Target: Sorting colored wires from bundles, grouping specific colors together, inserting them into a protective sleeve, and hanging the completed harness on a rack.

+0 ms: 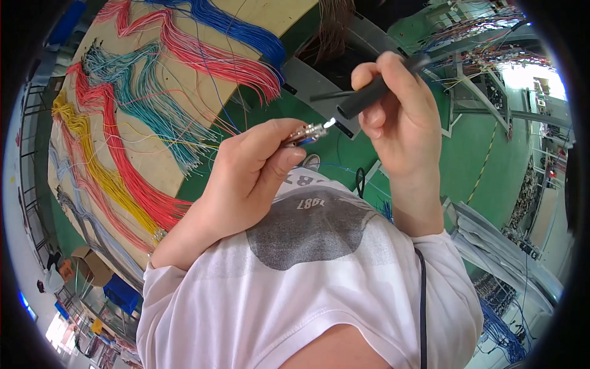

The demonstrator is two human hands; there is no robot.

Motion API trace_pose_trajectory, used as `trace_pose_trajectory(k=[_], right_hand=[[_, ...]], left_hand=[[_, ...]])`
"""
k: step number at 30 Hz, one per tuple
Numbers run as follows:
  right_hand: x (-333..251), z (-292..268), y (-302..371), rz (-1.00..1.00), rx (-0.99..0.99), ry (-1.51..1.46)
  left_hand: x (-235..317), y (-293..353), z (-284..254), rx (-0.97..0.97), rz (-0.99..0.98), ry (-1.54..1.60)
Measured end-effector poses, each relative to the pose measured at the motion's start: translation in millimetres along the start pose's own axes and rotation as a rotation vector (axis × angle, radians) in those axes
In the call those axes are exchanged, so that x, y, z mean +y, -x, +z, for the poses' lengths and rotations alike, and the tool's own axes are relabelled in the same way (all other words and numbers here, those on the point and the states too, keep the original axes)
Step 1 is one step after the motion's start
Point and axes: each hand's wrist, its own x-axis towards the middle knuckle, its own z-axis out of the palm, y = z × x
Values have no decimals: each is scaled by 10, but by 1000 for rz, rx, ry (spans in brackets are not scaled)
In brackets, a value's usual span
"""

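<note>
My left hand (255,163) is closed, thumb against fingers, around a small silvery metal connector (305,133) with a bit of blue at its lower side. A bright white spot shows at the connector's tip. Higher up and to the right, my right hand (399,104) grips a black pen-shaped tool (367,97) between thumb and fingers. A thin dark strip juts out beside it. The tool's near end points down-left at the connector, with a small gap between them. Its far end is blurred.
On the wooden table (138,132) at left lie bundles of blue wires (236,31), pink wires (215,58), teal wires (132,86), red wires (117,141) and yellow wires (101,166). Brown wires (332,31) hang beyond. Metal frames (485,92) stand at right over green floor.
</note>
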Motion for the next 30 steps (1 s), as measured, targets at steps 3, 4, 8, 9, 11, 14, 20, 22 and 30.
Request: trace_pose_trajectory(k=[3, 4, 8, 9, 11, 14, 20, 22, 30], right_hand=[[68, 38, 85, -101, 39, -107], [107, 60, 95, -159, 38, -111], [171, 130, 109, -290, 84, -110], [184, 132, 107, -343, 111, -99], [201, 108, 103, -346, 113, -81], [230, 129, 93, -304, 110, -84], [256, 141, 80, -165, 123, -206], [265, 128, 77, -164, 87, -204], [71, 87, 2, -217, -15, 333]], left_hand=[[-29, 4, 8, 60, -37, 29], [-35, 2, 11, 82, -44, 41], [-29, -6, 21, 104, -19, 34], [-22, -7, 16, 111, -41, 49], [-30, -12, 12, 116, -63, 64], [-63, -24, 16, 93, -40, 59], [-42, -71, 35, -34, -179, 51], [-58, -82, 53, -52, -85, -32], [-33, -90, -18, -195, -127, -114]])
